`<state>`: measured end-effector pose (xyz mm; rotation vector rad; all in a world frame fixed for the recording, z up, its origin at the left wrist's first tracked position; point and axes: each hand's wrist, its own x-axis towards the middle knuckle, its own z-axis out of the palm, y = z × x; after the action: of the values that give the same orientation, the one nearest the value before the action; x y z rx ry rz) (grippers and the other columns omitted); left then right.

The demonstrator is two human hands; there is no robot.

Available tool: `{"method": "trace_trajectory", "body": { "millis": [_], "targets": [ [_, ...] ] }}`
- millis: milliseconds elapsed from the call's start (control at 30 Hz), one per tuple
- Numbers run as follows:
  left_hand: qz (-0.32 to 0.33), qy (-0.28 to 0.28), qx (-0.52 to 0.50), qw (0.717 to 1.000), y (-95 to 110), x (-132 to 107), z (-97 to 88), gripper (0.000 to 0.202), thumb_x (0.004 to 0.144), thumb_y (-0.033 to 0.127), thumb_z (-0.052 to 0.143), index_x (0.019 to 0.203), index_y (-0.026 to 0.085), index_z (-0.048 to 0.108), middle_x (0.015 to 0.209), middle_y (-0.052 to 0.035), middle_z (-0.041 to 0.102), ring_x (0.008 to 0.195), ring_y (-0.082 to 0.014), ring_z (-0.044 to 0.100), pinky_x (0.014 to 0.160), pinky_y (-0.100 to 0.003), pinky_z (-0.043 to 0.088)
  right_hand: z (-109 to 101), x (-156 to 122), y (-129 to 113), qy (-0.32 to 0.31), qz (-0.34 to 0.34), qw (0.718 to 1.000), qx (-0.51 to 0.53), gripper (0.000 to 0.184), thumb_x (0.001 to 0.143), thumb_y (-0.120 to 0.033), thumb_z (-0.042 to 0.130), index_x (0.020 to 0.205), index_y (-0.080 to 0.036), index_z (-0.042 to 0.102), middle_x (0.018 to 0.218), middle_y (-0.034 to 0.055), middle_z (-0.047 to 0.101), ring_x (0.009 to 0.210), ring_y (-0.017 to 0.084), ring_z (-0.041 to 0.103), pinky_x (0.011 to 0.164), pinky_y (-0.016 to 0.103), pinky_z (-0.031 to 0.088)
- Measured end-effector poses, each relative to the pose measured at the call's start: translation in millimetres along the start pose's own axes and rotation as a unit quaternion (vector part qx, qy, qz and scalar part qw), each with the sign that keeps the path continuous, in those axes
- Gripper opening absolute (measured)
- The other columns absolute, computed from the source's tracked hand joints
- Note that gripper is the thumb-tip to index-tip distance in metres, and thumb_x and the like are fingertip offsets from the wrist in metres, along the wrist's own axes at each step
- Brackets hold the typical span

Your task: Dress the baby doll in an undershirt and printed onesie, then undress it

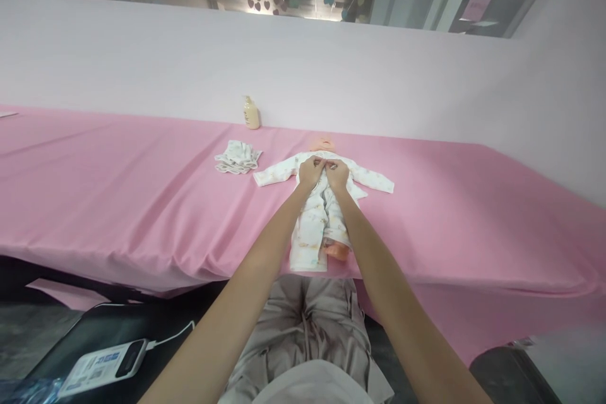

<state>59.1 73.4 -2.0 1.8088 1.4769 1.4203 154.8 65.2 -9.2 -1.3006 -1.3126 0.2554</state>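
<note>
A baby doll (322,142) lies on its back on the pink table (142,189), dressed in a white printed romper (312,227). One bare foot shows at the bottom of the right leg. My left hand (310,172) and my right hand (338,173) are both closed in a pinch on the romper's front at the doll's chest, close together, just below the neck. The sleeves spread out to either side.
A small folded white garment (238,157) lies left of the doll. A cream bottle (250,113) stands by the pale wall behind. Below the table's front edge, a white device with a cable (104,364) rests on a dark surface at lower left.
</note>
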Motion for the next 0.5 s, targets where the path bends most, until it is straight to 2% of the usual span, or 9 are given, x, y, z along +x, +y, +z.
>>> {"method": "trace_trajectory", "body": {
  "millis": [167, 367, 500],
  "targets": [
    [0.009, -0.006, 0.017, 1.0, 0.2, 1.2, 0.8, 0.021, 0.086, 0.032, 0.051, 0.09, 0.018, 0.066, 0.092, -0.0039, 0.072, 0.087, -0.0151, 0.064, 0.079, -0.023, 0.045, 0.1, -1.4, -2.6, 0.001, 0.002, 1.0, -0.017, 0.02, 0.078, -0.021, 0.051, 0.082, -0.015, 0.069, 0.086, 0.0069, 0.069, 0.073, 0.017, 0.059, 0.074, 0.028, 0.045],
    [0.014, -0.02, 0.098, 0.995, 5.2, -1.8, -2.0, 0.024, 0.09, 0.025, 0.041, 0.096, 0.021, 0.064, 0.1, -0.0025, 0.07, 0.094, -0.0158, 0.062, 0.083, -0.025, 0.043, -0.4, -2.5, -6.5, -0.004, -0.008, 0.998, -0.061, 0.019, 0.078, -0.019, 0.052, 0.084, -0.014, 0.069, 0.09, 0.0083, 0.068, 0.083, 0.019, 0.059, 0.081, 0.03, 0.044],
    [0.032, -0.045, 0.165, 0.985, 13.0, -4.7, -4.3, 0.025, 0.091, 0.024, 0.039, 0.095, 0.02, 0.062, 0.098, -0.0059, 0.069, 0.091, -0.0182, 0.062, 0.08, -0.027, 0.043, -0.8, -3.2, -8.0, -0.012, -0.012, 0.996, -0.089, 0.024, 0.081, -0.018, 0.047, 0.089, -0.015, 0.07, 0.093, 0.009, 0.066, 0.086, 0.02, 0.059, 0.082, 0.032, 0.044]
  ]
}}
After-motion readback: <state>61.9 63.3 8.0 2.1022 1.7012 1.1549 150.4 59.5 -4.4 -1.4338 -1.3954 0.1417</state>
